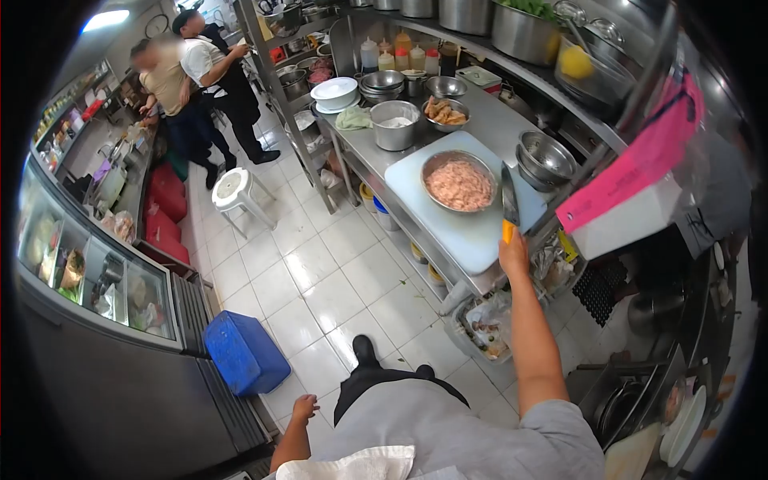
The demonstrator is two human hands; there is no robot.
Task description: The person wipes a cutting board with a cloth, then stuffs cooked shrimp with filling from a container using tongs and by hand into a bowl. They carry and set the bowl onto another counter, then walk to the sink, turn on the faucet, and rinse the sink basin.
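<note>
My right hand (514, 254) is closed round the yellow handle of a knife (510, 200). Its broad blade points away from me, over the right edge of a white cutting board (416, 188). Just left of the blade, a metal bowl of raw, pale pink minced or chopped meat (460, 184) rests on the board. Low in the view, my left hand (305, 408) hangs beside my body, away from the table. Its fingers are loosely bent and a little apart, with nothing visible in them.
On the steel table (500, 120) stand a metal pot (394, 126), a bowl of brownish food pieces (446, 114) and stacked bowls (546, 160). A shelf with pots (524, 32) runs above. A blue bin (246, 352) and white stool (240, 196) stand left; two people (212, 72) are farther back.
</note>
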